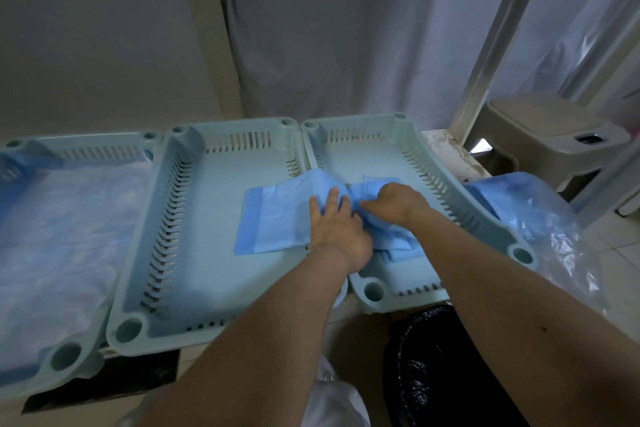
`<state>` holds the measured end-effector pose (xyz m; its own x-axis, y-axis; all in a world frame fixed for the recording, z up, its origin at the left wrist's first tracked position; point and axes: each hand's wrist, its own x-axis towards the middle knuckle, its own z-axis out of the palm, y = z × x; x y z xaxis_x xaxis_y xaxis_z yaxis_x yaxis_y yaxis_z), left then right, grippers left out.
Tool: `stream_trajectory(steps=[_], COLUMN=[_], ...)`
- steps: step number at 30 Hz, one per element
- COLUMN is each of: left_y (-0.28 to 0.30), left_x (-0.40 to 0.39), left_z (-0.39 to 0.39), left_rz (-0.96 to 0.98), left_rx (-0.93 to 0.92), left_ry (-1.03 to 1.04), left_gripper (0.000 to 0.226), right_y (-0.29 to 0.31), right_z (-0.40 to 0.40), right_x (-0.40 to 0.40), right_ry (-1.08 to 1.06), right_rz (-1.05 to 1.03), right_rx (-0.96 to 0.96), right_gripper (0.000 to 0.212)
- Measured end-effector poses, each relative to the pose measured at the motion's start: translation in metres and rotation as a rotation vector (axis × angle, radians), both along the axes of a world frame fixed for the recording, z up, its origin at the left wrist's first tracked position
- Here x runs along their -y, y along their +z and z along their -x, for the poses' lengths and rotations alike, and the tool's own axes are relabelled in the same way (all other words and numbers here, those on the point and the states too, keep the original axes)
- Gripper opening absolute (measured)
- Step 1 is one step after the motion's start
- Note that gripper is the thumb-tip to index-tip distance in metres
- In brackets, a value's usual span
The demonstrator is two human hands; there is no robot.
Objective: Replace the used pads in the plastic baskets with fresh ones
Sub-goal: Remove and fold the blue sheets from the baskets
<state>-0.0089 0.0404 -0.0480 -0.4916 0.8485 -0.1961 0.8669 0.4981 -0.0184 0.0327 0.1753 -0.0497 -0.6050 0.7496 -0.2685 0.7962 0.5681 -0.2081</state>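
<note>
We see three pale plastic baskets side by side on a tabletop (446, 146), most of which they hide. The left basket (65, 355) is cut off by the frame edge and already lined with a spread pad (59, 218). A folded blue pad (273, 218) drapes over the shared rims of the middle basket (207, 270) and the right basket (485, 218), partly opened out in the middle one and bunched in the right one. The left hand (337, 229) lies flat on the pad with fingers spread, its grip open. The right hand (394, 201) is curled into the bunched folds, its grip closed on the pad, though its fingertips are buried in the material. Past the right basket, a clear plastic bag (554, 236) holds more blue pads, blurred by the film. Below, a black-lined bin (433, 367) is partly covered by the right forearm; we cannot make out its contents.
</note>
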Motion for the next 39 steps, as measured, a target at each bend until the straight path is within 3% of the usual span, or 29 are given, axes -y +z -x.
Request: stream_trajectory(steps=[4,7,9,12,15,20,29,31,34,36,39], left_y=[-0.001,-0.001,-0.001,0.001,0.002,0.001,0.003,0.004,0.004,0.004,0.003], left_x=[0.001,0.001,0.000,0.001,0.000,0.001,0.012,0.019,0.023,0.023,0.022], left_z=[0.001,0.000,-0.001,-0.002,-0.002,-0.001,0.001,0.004,0.006,0.006,0.003], left_rz=[-0.041,-0.047,-0.035,-0.031,-0.042,-0.101,-0.260,-0.274,-0.222,-0.195,-0.181], left_rx=[0.022,0.033,0.030,0.025,0.035,0.092,0.238,0.246,0.219,0.209,0.210], left_ry=[0.002,0.013,0.016,0.025,0.025,0.031,0.188,0.195,0.153,0.151,0.156], left_gripper=[0.053,0.053,0.054,0.059,0.060,0.054,0.053,0.051,0.051,0.051,0.051], right_y=[0.002,0.004,-0.001,-0.022,-0.039,-0.045,-0.046,-0.042,-0.027,-0.015,-0.006], right_z=[0.000,-0.005,-0.006,-0.008,-0.011,-0.009,-0.010,-0.009,-0.012,-0.020,-0.028], right_x=[-0.016,-0.023,-0.016,0.002,0.012,0.017,0.015,0.011,0.003,-0.009,-0.014], right_ry=[-0.071,-0.145,0.047,0.254,0.302,0.318,0.314,0.219,-0.302,-0.552,-0.513], right_rz=[0.254,-0.030,-0.229,-0.118,-0.204,-0.259,-0.217,-0.120,-0.110,-0.064,0.167], right_rx=[-0.300,-0.442,-0.327,0.009,0.151,0.258,0.198,-0.018,-0.536,-0.489,-0.261], right_gripper=[0.030,0.035,0.043,0.053,0.057,0.070,0.057,0.053,0.047,0.046,0.045])
